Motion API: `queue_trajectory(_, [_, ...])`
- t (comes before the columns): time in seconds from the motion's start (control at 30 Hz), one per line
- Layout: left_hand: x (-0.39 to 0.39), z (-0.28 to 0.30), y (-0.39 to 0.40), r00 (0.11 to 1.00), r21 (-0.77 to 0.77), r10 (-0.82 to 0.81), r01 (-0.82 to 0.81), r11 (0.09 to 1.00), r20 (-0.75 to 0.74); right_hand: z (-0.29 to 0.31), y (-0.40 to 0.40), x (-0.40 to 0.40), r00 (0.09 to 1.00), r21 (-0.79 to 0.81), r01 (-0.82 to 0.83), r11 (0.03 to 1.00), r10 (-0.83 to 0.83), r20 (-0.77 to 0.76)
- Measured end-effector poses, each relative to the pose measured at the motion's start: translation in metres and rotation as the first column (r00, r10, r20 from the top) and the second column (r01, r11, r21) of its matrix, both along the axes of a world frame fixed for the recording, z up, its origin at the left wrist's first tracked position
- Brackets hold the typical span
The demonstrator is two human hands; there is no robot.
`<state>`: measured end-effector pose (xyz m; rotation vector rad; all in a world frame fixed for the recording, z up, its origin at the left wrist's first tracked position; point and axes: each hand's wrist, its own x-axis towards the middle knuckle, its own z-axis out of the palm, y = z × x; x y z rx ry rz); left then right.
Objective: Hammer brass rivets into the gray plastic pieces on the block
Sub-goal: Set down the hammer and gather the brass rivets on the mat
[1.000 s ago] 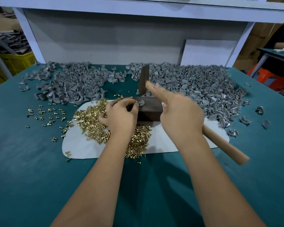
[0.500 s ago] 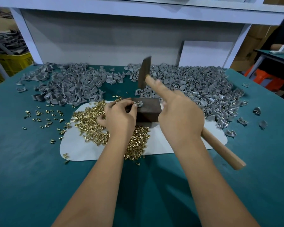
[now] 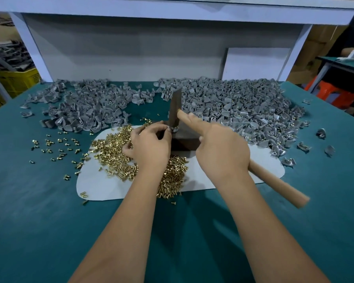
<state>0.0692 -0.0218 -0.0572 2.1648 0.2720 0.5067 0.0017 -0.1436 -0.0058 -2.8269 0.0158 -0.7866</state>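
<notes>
My left hand (image 3: pixel 151 142) pinches a gray plastic piece (image 3: pixel 173 129) between thumb and fingertips, steadying it on top of the dark block (image 3: pixel 185 139) that sits at the middle of the white mat (image 3: pixel 233 170). My right hand (image 3: pixel 223 152) is wrapped around the wooden handle of the hammer (image 3: pixel 175 107), forefinger stretched along the shaft, and the metal head stands down on the piece, right at my left fingertips — whether the rivet under it is seated I cannot tell, since the head covers it. The work looks mid-run to me. At 8 o'clock from the block lies a heap of brass rivets (image 3: pixel 114 152) spilling across the mat, with more scattered singly over the green tabletop (image 3: pixel 39 211) toward 9 o'clock. A broad pile of gray pieces (image 3: pixel 243 107) stretches from 12 to 2 o'clock, many showing glints of brass, so I judge those are finished; a second pile (image 3: pixel 86 107) at 10 to 11 o'clock shows no brass that I can make out — likely the stock waiting. With that much left in both the rivet heap and that far-left pile, I reckon a good deal remains.
</notes>
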Motion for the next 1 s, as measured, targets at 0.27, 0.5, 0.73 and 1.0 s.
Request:
queue_trajectory(0.27, [-0.002,0.002,0.003,0.997,-0.115,-0.076,0.073,0.991,-0.02,-0.004,-0.019,0.028,0.981,0.216,0.195,0.957,-0.192,-0.033])
queue_trajectory(0.5, [-0.001,0.003,0.004,0.993,-0.154,-0.112,0.108,0.982,-0.02,-0.031,-0.035,0.027,0.943,0.232,0.305,0.924,-0.258,-0.212])
queue_trajectory(0.73, [-0.003,0.003,0.005,0.995,-0.151,-0.102,0.099,0.984,-0.014,-0.037,-0.041,0.027,0.929,0.114,0.321,0.94,-0.289,-0.23])
queue_trajectory(1.0, [-0.003,0.004,0.005,0.993,-0.104,-0.12,0.12,0.987,-0.001,-0.039,-0.027,0.028,0.96,0.086,0.258,0.962,-0.265,0.087])
